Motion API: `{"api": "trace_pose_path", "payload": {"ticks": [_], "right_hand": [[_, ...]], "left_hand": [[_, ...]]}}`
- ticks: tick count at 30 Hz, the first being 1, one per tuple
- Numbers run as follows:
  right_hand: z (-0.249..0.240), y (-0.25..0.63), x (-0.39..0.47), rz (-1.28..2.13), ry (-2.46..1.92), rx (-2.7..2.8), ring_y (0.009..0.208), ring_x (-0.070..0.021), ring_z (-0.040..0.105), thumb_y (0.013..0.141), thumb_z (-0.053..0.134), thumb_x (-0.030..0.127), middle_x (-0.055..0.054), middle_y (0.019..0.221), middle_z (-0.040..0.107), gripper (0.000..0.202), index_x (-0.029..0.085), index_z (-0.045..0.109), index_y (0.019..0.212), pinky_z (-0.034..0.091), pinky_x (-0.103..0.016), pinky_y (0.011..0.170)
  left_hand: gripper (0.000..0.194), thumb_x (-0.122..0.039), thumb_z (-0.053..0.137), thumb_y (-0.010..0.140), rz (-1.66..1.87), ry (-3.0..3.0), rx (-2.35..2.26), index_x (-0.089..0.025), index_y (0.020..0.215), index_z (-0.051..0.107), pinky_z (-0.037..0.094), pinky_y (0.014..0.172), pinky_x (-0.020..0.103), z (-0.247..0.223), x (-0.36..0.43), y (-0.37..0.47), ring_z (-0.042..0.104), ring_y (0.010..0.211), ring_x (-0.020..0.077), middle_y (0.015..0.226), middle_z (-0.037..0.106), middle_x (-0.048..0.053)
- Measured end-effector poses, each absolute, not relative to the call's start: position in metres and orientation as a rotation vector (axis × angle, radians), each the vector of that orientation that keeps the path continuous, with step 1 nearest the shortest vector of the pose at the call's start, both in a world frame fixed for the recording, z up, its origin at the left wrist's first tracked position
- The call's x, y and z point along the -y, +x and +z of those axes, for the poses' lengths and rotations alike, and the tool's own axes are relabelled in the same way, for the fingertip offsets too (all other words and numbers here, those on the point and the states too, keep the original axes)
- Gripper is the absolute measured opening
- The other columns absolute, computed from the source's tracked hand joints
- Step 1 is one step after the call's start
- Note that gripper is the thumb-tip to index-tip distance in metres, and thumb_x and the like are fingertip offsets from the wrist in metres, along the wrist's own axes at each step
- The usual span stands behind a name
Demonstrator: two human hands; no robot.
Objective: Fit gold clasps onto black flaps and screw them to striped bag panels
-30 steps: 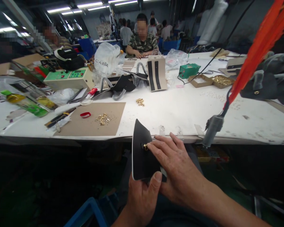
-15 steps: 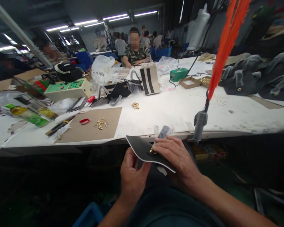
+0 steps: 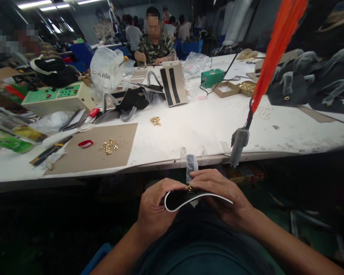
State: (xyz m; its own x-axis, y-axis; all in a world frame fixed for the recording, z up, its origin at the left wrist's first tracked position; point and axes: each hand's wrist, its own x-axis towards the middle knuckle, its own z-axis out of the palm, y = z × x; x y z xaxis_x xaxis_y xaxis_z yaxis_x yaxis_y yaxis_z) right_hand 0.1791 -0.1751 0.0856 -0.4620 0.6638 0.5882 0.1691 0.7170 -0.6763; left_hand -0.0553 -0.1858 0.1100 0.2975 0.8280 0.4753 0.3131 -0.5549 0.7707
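A black leather-like panel with a white edge is bent into a curve between my hands, just in front of the table. My left hand wraps round its left side, fingers over the top and thumb or finger reaching the middle. From the right, my right hand is closed on the panel, its fingertips at a small gold metal fitting. A plastic-wrapped strap sticks up behind that fitting. The fingers partly hide the fitting, so its exact shape does not show.
An electric screwdriver-like tool hangs on an orange cord at right. Gold hardware lies on a brown board; another small gold heap is on the white table. A co-worker sits opposite. Black wrapped pieces lie right.
My left hand has moved up over the panel's top, its fingers now at the gold fitting. The panel has turned and is bent more. The view has shifted right and down.
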Motion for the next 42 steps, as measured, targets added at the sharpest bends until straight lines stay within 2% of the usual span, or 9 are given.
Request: {"api": "trace_pose_path", "payload": {"ticks": [8,13,16,25,33,36,38,40,42], "right_hand": [[0.082,0.172,0.155,1.087,-1.076,1.771,0.105,-0.0208,0.070,0.100,0.070,0.027,-0.001,0.114,0.076,0.017,0.030,0.076,0.116,0.054,-0.034,0.093],[0.081,0.167,0.119,1.381,-1.313,1.652,0.085,-0.0218,0.072,0.097,0.070,0.041,-0.003,0.096,0.078,0.023,0.021,0.079,0.105,0.055,-0.030,0.074],[0.078,0.164,0.103,1.476,-1.387,1.616,0.080,-0.0218,0.071,0.096,0.069,0.045,-0.004,0.090,0.078,0.030,0.018,0.078,0.104,0.054,-0.028,0.067],[0.054,0.157,0.049,1.345,-1.710,1.582,0.082,-0.0255,0.074,0.093,0.068,0.040,-0.008,0.088,0.080,0.027,0.015,0.077,0.094,0.052,-0.028,0.065],[0.049,0.147,0.021,1.205,-2.004,1.592,0.082,-0.0251,0.073,0.091,0.068,0.034,-0.010,0.088,0.079,0.022,0.014,0.078,0.090,0.048,-0.027,0.068],[0.050,0.144,0.020,1.161,-2.023,1.603,0.086,-0.0260,0.073,0.091,0.068,0.034,-0.013,0.093,0.079,0.023,0.013,0.078,0.092,0.047,-0.028,0.070],[0.050,0.142,0.020,1.151,-2.007,1.606,0.088,-0.0264,0.073,0.090,0.068,0.034,-0.014,0.094,0.079,0.024,0.012,0.078,0.092,0.047,-0.028,0.069],[0.051,0.141,0.020,1.151,-1.976,1.610,0.088,-0.0259,0.073,0.089,0.069,0.034,-0.013,0.094,0.079,0.024,0.012,0.079,0.092,0.047,-0.027,0.067],[0.053,0.141,0.020,1.139,-1.941,1.625,0.086,-0.0251,0.074,0.088,0.069,0.034,-0.012,0.092,0.080,0.023,0.013,0.079,0.091,0.047,-0.027,0.066]], "left_hand": [[0.019,-0.018,0.080,0.080,0.999,1.616,-1.402,-0.023,0.098,0.076,0.056,0.067,0.022,0.099,0.160,-0.047,0.072,0.073,0.0143,0.085,0.079,-0.003],[0.035,-0.024,0.082,0.074,0.866,1.401,-1.414,-0.021,0.108,0.076,0.055,0.082,0.029,0.090,0.118,-0.054,0.071,0.089,0.0197,0.100,0.079,0.002],[0.035,-0.028,0.083,0.074,0.801,1.301,-1.350,-0.019,0.107,0.074,0.055,0.078,0.030,0.082,0.101,-0.057,0.068,0.084,0.0193,0.093,0.077,0.002],[0.029,-0.019,0.081,0.068,0.763,1.064,-1.283,-0.017,0.095,0.070,0.057,0.069,0.030,0.047,0.031,-0.042,0.071,0.076,0.0200,0.086,0.076,0.004],[0.023,-0.013,0.075,0.067,0.507,1.273,-1.404,-0.017,0.090,0.070,0.056,0.062,0.031,0.038,-0.009,-0.031,0.073,0.075,0.0236,0.083,0.077,0.005],[0.036,-0.014,0.078,0.065,0.484,1.392,-1.465,-0.016,0.101,0.070,0.058,0.070,0.035,0.044,-0.012,-0.034,0.074,0.083,0.0271,0.092,0.078,0.008],[0.056,-0.020,0.082,0.067,0.522,1.599,-1.562,-0.016,0.122,0.067,0.059,0.084,0.040,0.048,-0.008,-0.039,0.073,0.101,0.0313,0.113,0.077,0.012],[0.073,-0.028,0.083,0.073,0.628,1.935,-1.655,-0.018,0.140,0.058,0.055,0.102,0.048,0.048,0.000,-0.045,0.065,0.124,0.0354,0.140,0.066,0.016],[0.067,-0.028,0.081,0.078,0.786,2.241,-1.578,-0.020,0.141,0.060,0.047,0.114,0.053,0.043,0.009,-0.051,0.053,0.139,0.0369,0.151,0.058,0.015]]}}
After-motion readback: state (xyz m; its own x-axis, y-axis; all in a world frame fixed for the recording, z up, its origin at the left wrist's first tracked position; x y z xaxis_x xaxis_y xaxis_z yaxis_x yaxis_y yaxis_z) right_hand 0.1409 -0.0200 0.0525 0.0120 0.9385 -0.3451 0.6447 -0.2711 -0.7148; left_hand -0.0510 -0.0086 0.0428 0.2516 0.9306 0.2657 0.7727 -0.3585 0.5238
